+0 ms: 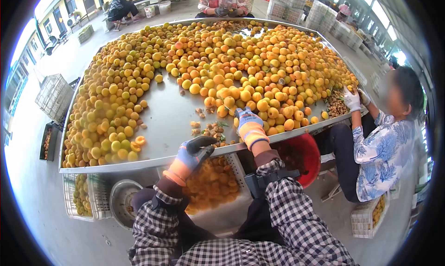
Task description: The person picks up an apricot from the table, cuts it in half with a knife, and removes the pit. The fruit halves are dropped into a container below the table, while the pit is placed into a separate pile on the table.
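Observation:
Both my hands wear blue-grey work gloves with orange cuffs. My left hand [189, 158] is over the table's front edge, above a crate of apricot halves [211, 185]; its dark fingers and thumb are apart, with nothing seen between them. Farther forward, my right hand [250, 124] reaches to the near edge of the heap of whole apricots [273, 80], its fingers curled. A thin pale tip shows beside those fingers, but what they hold is hidden. A small pile of apricot pits [215, 132] lies on the metal table [169, 113] between my hands.
A red bucket [311, 159] stands under the table at right, a metal basin [121, 198] at lower left. Beside the right edge sits a co-worker [387, 141] with gloved hands near more pits [337, 103]. Another person [223, 1] sits across the table. Crates [55, 96] stand around.

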A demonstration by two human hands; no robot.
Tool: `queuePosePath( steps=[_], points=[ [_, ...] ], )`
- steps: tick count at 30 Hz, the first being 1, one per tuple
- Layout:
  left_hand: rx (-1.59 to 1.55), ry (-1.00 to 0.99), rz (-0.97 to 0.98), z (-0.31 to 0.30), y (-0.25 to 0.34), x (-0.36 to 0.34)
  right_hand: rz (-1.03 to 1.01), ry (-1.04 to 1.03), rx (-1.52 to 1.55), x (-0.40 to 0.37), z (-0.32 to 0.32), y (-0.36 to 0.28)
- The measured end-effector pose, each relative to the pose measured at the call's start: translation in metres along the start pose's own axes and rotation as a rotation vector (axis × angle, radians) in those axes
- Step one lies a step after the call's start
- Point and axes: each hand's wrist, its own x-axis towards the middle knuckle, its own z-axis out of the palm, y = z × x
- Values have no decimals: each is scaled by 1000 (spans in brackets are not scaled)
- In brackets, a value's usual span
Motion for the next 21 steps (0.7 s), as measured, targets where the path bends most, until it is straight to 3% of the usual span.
queuePosePath(
  steps=[2, 3, 5, 7, 9, 13, 14, 18, 19, 21],
  points=[
    [52, 114, 52, 0, -10, 5, -7, 218, 60, 7, 14, 6],
    [26, 134, 74, 4, -17, 10, -14, 231, 23, 5, 6, 6],
    [-72, 314, 124, 5, -24, 11, -75, 350, 217, -11, -1, -8],
    [-36, 343, 121, 2, -27, 10, -236, 421, 559, -28, -5, -24],
    [-410, 368, 31, 5, -24, 16, -436, 581, 720, -37, -3, -41],
    [-566, 426, -87, 7, -13, 20, -617, 753, 811, -61, 16, -78],
    [-662, 479, -52, 6, -16, 18, -620, 752, 814, -61, 16, -79],
    [-647, 488, 30, -10, -7, 9, -618, 340, 1245, -72, 6, -76],
    [-645, 481, 31, -13, -6, 9, -615, 347, 1247, -79, -4, -72],
    [-568, 482, 67, -19, -6, 8, -639, 393, 915, -87, -16, -62]
  ],
)
